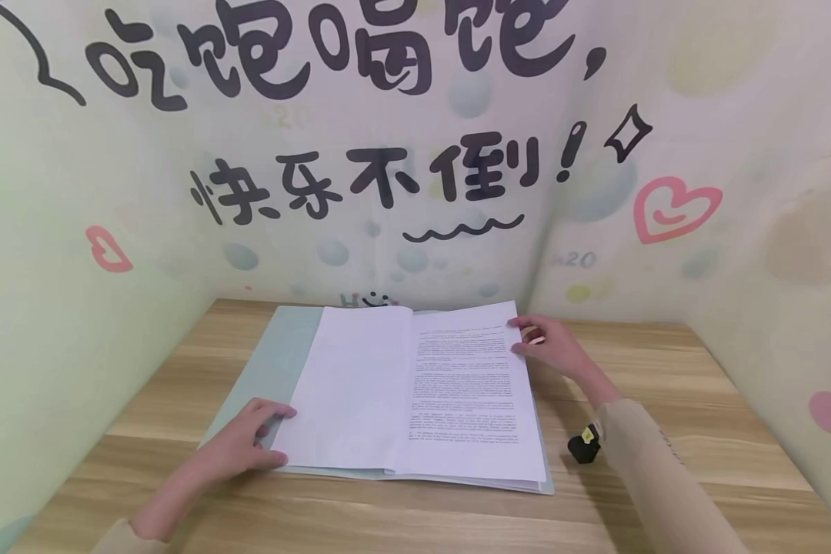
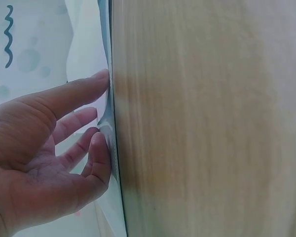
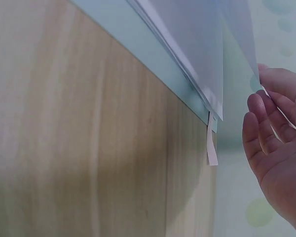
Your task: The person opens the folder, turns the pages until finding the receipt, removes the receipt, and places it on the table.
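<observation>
An open light-blue folder (image 1: pixel 270 369) lies on the table, holding white paper sheets. The left-hand page (image 1: pixel 353 385) looks blank, and the right-hand page (image 1: pixel 467 369) carries printed text. My right hand (image 1: pixel 550 346) pinches the upper right corner of a raised sheet (image 3: pixel 244 44) between thumb and index finger; the right wrist view shows it lifted apart from the stack below. My left hand (image 1: pixel 242 442) rests at the folder's left side, fingertips and thumb touching the left page's edge. In the left wrist view its fingers (image 2: pixel 99 153) are loosely bent against the folder.
Wood-grain table (image 1: pixel 360 523) under everything. A small black object with a yellow label (image 1: pixel 584 446) lies right of the folder, near the right sleeve (image 1: pixel 651 462). A pale paper strip (image 3: pixel 211 148) sticks out under the stack. A printed wall (image 1: pixel 388 261) stands behind.
</observation>
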`<state>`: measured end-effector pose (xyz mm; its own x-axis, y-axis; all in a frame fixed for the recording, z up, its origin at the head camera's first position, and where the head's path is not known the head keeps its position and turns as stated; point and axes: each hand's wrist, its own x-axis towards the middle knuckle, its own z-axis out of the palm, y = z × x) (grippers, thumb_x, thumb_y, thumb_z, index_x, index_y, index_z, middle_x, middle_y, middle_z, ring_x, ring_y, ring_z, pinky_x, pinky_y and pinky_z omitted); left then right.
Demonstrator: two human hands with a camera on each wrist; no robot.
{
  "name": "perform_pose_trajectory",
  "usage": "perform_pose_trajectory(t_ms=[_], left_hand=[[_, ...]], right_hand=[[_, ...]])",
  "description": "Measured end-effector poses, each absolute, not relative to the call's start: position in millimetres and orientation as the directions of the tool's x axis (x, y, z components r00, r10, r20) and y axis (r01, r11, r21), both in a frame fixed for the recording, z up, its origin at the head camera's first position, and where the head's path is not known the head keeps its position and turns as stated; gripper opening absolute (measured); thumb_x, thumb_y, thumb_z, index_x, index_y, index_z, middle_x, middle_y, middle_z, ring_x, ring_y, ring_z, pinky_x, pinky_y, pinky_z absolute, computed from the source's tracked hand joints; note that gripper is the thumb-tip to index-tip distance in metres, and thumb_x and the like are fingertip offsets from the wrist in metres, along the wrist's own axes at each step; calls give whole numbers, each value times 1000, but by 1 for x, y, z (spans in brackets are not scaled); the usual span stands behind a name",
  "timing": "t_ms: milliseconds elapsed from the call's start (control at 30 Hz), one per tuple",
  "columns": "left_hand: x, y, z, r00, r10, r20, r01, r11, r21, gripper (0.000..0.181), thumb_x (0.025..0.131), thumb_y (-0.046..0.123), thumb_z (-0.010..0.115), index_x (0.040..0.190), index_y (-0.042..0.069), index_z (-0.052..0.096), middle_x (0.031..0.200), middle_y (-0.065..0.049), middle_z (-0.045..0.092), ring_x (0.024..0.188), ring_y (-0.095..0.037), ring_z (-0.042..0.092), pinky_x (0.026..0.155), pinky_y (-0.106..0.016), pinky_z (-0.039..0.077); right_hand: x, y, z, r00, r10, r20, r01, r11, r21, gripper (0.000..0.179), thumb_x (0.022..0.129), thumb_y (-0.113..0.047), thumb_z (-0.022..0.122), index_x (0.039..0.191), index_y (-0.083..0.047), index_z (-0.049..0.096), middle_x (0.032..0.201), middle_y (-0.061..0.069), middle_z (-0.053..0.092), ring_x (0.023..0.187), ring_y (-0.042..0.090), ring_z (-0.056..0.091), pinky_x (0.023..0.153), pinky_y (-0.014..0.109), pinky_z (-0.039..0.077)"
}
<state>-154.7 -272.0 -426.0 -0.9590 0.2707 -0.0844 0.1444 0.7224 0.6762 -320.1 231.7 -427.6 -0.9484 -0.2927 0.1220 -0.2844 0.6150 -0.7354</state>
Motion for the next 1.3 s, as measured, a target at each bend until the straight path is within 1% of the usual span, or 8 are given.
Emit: perform_pose_trajectory(t_ms=[333,533,600,700,767,900,1100,1300], left_hand=[[-155,-273,-426,-958,278,-78,155,724,672,61,75,17,84,128,6,56,128,-22,47,103,-29,54,75,-23,44],[-156,-273,-426,-959,269,-88,142,727,671,62,75,17,84,129,5,56,129,-22,46,103,-29,55,75,-23,45],[-156,-273,-427,-960,265,-89,138,726,674,62,75,17,84,129,5,56,129,-22,46,104,-30,55,75,-23,44],[-156,-274,-429,-960,263,-90,135,724,677,62,75,17,85,129,5,56,129,-22,46,104,-30,55,75,-23,45],[-156,-275,-431,-961,264,-88,138,725,675,62,75,17,85,129,6,56,129,-22,46,103,-29,55,74,-23,44],[-157,-275,-433,-961,268,-71,153,727,669,62,75,18,85,128,6,57,129,-21,47,99,-24,51,73,-22,43],[-156,-275,-434,-961,272,-57,170,736,655,60,75,19,85,127,7,58,129,-20,48,96,-21,47,73,-21,42],[-156,-275,-433,-961,269,-67,154,720,676,61,75,18,85,128,6,58,128,-19,47,96,-22,47,73,-21,42]], right_hand=[[-323,235,-412,-941,-327,87,-282,619,-732,45,88,-16,72,130,-6,61,114,18,65,101,27,59,82,33,49],[-329,238,-403,-920,-375,114,-336,607,-720,35,97,-16,60,130,-7,62,120,18,63,106,28,57,86,35,45],[-331,239,-401,-911,-391,133,-358,588,-725,33,98,-13,56,130,-8,63,121,18,63,107,28,56,87,35,43],[-335,238,-398,-893,-415,174,-404,570,-715,33,98,-8,54,129,-9,64,119,16,64,106,28,56,85,33,43],[-337,236,-395,-881,-427,205,-436,562,-703,34,97,-5,54,129,-9,64,116,16,65,104,28,57,83,31,45],[-340,229,-385,-874,-422,240,-460,563,-687,32,96,-7,58,128,-10,65,120,14,66,104,25,57,83,29,47],[-344,213,-368,-876,-428,221,-446,549,-707,33,96,-15,63,129,-12,64,128,11,62,108,23,55,89,32,49],[-347,198,-353,-866,-447,223,-461,541,-704,35,95,-18,65,130,-14,63,130,8,60,113,23,54,93,36,46]])
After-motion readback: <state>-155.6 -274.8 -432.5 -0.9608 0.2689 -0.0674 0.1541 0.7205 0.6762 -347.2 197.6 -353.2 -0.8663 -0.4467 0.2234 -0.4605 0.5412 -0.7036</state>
